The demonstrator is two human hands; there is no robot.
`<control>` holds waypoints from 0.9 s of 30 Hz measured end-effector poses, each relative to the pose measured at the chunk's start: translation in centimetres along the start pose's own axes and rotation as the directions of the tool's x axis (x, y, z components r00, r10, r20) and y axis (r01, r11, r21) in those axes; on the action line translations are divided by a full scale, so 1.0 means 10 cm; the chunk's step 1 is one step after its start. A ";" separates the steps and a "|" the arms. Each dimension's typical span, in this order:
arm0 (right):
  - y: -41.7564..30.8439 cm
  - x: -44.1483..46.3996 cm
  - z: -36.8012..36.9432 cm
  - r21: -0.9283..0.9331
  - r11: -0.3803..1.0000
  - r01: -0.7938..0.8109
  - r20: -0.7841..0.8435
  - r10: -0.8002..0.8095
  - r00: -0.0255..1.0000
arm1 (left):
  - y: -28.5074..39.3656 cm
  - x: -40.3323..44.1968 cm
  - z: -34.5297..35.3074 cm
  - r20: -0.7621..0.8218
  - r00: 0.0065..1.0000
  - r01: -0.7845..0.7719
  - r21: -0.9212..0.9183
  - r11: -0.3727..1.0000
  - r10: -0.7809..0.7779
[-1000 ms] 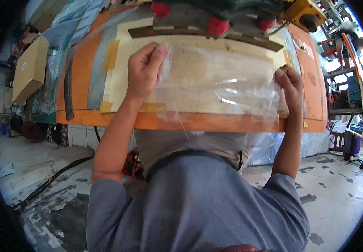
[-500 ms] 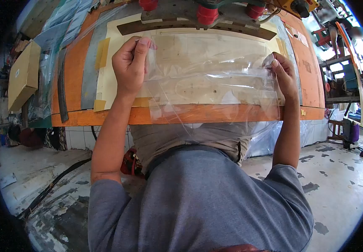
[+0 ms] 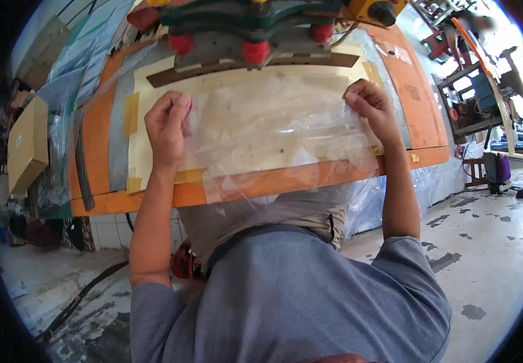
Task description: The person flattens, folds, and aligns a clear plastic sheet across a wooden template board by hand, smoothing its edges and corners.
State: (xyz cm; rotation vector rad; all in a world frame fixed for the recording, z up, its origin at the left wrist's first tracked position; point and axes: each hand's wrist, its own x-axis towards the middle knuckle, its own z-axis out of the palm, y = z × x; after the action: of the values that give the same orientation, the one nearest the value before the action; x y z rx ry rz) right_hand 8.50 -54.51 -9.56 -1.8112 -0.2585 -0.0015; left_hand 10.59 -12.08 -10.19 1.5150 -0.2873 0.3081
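Observation:
A clear plastic sheet (image 3: 273,124) stretches between my two hands, its near part hanging over the front edge of the orange worktable (image 3: 183,195). My left hand (image 3: 167,130) pinches its far left corner between thumb and fingers. On the far right corner, my right hand (image 3: 373,112) grips it the same way. Under the sheet lies a cream board (image 3: 143,130) with tape at its edges. Just beyond the sheet's far edge runs a dark metal bar (image 3: 213,71) beneath a green machine frame (image 3: 237,21) with red knobs (image 3: 255,51).
A cardboard box (image 3: 28,145) and a dark strip (image 3: 81,160) are at the left. A yellow control box with a black knob (image 3: 382,12) sits at the back right. More plastic (image 3: 367,202) hangs below the table's front edge. Another person is at the far right.
The view has shifted, showing more of the machine and the table lower. Both hands still grip the sheet, whose far edge remains near the metal bar.

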 end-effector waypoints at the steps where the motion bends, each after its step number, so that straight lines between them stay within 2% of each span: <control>1: -0.04 -0.02 0.05 0.023 0.999 -0.034 -0.015 0.035 0.999 | -0.03 0.00 -0.06 0.050 0.999 0.010 -0.051 0.999 -0.007; 2: -0.08 -0.04 0.08 0.019 1.000 -0.024 -0.025 0.024 0.999 | -0.04 -0.01 -0.11 0.057 0.998 -0.002 -0.055 0.998 0.005; 4: -0.16 -0.09 0.16 0.067 0.997 -0.047 -0.023 0.048 0.999 | -0.07 -0.02 -0.18 0.117 0.993 0.045 -0.217 0.975 -0.019; 6: -0.33 -0.20 0.25 0.050 0.997 -0.051 -0.067 0.055 0.996 | -0.11 0.01 -0.22 0.083 0.996 0.030 -0.224 0.974 -0.012; 8: -0.54 -0.33 0.30 0.077 0.996 -0.033 -0.190 0.047 0.981 | -0.07 0.05 -0.20 0.050 0.999 0.012 -0.235 0.972 0.000; 10: -0.68 -0.47 0.36 0.104 0.994 0.026 -0.249 0.000 0.968 | 0.03 0.04 -0.17 0.022 1.000 0.014 -0.215 0.976 -0.010; 11: -0.75 -0.55 0.39 0.093 0.989 0.117 -0.317 -0.082 0.945 | 0.04 0.03 -0.19 0.024 1.000 0.006 -0.216 0.976 -0.001; 13: -0.85 -0.68 0.41 0.010 0.960 0.280 -0.406 -0.252 0.878 | 0.09 0.00 -0.26 0.098 0.995 0.014 -0.374 0.927 0.025; 14: -0.91 -0.72 0.40 0.011 0.959 0.283 -0.411 -0.254 0.876 | 0.14 -0.03 -0.28 0.102 0.994 0.012 -0.372 0.928 0.028; 16: -1.09 -0.78 0.37 0.009 0.924 0.383 -0.290 -0.364 0.885 | 0.36 -0.10 -0.25 0.324 0.900 -0.028 -0.625 0.780 0.291; 17: -1.22 -0.83 0.39 0.030 0.948 0.316 -0.307 -0.292 0.906 | 0.46 -0.17 -0.24 0.326 0.898 -0.028 -0.626 0.779 0.295; 19: -1.43 -0.86 0.44 -0.013 0.960 0.279 -0.287 -0.271 0.919 | 0.63 -0.31 -0.22 0.521 0.737 0.111 -0.721 0.684 0.430; 20: -1.49 -0.87 0.48 -0.052 0.970 0.236 -0.263 -0.241 0.934 | 0.63 -0.39 -0.18 0.519 0.735 0.106 -0.723 0.683 0.436; 21: -1.51 -0.88 0.53 -0.048 0.972 0.231 -0.230 -0.236 0.944 | 0.61 -0.48 -0.12 0.588 0.720 0.292 -0.737 0.609 0.367; 22: -1.55 -0.88 0.63 -0.034 0.967 0.254 -0.214 -0.255 0.943 | 0.59 -0.58 -0.08 0.658 0.689 0.465 -0.723 0.511 0.304; 24: -1.64 -0.85 0.83 -0.057 0.929 0.366 -0.075 -0.370 0.926 | 0.59 -0.83 -0.07 0.756 0.649 0.604 -0.445 0.661 -0.085; 25: -1.69 -0.84 0.93 -0.026 0.909 0.415 0.001 -0.416 0.910 | 0.54 -0.85 -0.02 0.756 0.648 0.607 -0.440 0.662 -0.092; 26: -1.74 -0.84 1.05 0.013 0.889 0.457 0.072 -0.457 0.887 | 0.49 -0.87 0.05 0.854 0.490 0.576 -0.168 0.800 -0.174; 27: -1.76 -0.79 1.15 -0.019 0.812 0.583 0.134 -0.576 0.807 | 0.48 -0.91 0.10 0.900 0.324 0.478 0.112 0.871 -0.293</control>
State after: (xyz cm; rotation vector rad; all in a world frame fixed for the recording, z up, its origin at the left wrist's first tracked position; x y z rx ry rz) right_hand -3.92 -40.81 3.28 -1.7270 -0.9067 -0.3361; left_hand 0.39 -13.13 -9.11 1.3803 -0.7634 -0.9970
